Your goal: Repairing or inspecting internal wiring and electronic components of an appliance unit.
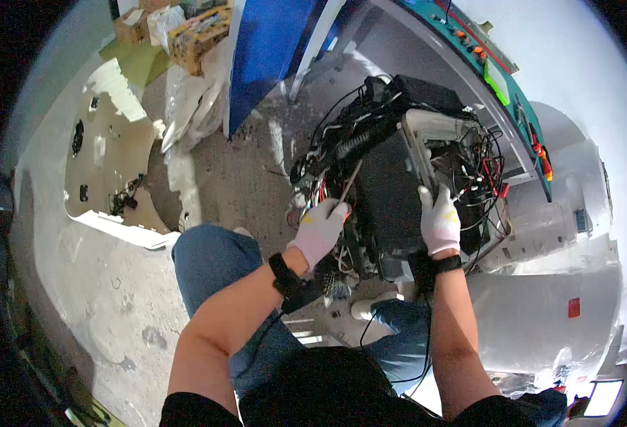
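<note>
left hand (319, 231): closed round thin rod (352, 179), by wires (319, 191) | right hand (440, 222): thumb, fingers apart at unit (392, 192) | unit: before knees | step: probably wiring work | next: likely needs steadying unit

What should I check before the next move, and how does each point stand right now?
1. White-gloved left hand has its grip on the slim, pale rod: ok, it appears closed on it.
2. Rod's far tip visible: cannot tell, it gets lost among dark parts.
3. White-gloved right hand placed at the black, box-shaped unit: ok, thumb and fingers spread.
4. Thin, multicoloured wires away from the left hand: not ok, they crowd beside it.
5. Thin, tangled black-and-red wires tidied: not ok, they hang in loose loops.
</note>
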A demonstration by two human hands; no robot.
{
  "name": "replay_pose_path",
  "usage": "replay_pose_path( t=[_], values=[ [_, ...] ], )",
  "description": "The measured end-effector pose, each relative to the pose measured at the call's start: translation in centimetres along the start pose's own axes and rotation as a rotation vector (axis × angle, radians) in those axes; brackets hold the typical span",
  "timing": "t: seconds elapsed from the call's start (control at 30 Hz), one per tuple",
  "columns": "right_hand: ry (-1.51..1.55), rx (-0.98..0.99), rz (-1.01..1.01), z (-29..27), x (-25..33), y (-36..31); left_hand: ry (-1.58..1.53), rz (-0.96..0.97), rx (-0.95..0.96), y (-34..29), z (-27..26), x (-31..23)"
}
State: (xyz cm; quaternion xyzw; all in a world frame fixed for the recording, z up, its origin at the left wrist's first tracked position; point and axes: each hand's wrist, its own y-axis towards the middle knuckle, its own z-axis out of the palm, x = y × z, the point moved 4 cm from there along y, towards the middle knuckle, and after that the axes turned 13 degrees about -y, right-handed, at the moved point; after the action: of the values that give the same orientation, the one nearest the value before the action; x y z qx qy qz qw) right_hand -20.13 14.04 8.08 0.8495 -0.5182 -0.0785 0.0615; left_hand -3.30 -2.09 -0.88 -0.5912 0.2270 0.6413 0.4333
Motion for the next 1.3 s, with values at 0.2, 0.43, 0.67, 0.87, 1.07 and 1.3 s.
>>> replay_pose_path(
  t=[0.2,0.43,0.67,0.87,1.07,1.3],
  values=[
    [0.065,-0.007,0.018,-1.1,0.1,-0.7,0.028,0.061,-0.031,0.4,0.1,0.0],
    [0.046,0.005,0.0,-1.3,-2.2,-2.0,0.001,0.015,0.04,0.8,0.2,-0.6],
    [0.05,-0.019,-0.086,-1.5,-6.2,-4.0,0.044,-0.013,0.093,1.8,1.2,0.3],
    [0.04,-0.025,-0.102,-2.0,-9.5,-5.2,-0.008,-0.102,0.13,1.9,3.9,1.7],
    [0.017,-0.056,-0.086,-1.2,-9.5,-5.0,0.101,-0.013,0.21,1.0,5.7,-0.3],
    [-0.017,-0.071,-0.049,-1.6,-8.9,-5.1,-0.105,0.164,0.271,-1.4,8.5,-3.4]
  ],
)
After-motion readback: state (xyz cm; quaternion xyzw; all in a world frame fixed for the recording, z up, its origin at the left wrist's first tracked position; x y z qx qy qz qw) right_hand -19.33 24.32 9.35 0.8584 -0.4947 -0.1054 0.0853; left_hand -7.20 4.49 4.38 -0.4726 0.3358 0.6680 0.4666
